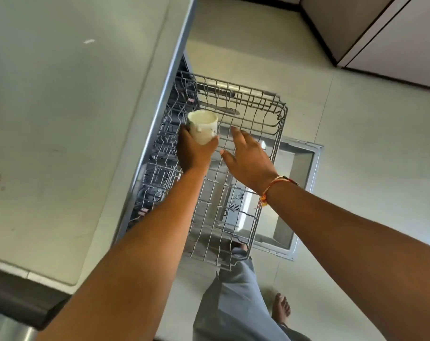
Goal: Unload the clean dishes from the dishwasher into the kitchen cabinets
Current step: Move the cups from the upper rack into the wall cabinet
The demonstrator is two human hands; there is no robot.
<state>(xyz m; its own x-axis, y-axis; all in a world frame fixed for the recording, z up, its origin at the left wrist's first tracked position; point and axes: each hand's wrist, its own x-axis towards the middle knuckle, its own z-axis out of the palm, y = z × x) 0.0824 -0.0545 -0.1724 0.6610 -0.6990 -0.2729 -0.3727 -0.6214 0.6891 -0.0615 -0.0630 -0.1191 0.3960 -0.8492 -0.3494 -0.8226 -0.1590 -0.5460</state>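
Left hand (194,153) grips a cream mug (203,126) from below, fingers curled round its body, open mouth turned upward. The mug is held above the left part of the grey wire rack (270,112), close to the countertop (61,107) edge. Right hand (248,161) is above the rack's middle, fingers straight and spread, holding nothing; contact with the wires cannot be confirmed. A thread bracelet (274,187) circles the right wrist. The rack stands extended over the lowered dishwasher door (300,168). Grey trousers (236,303) and one bare foot (281,307) are on the pale floor (369,168). Cabinet fronts (393,45) stand at the far right.
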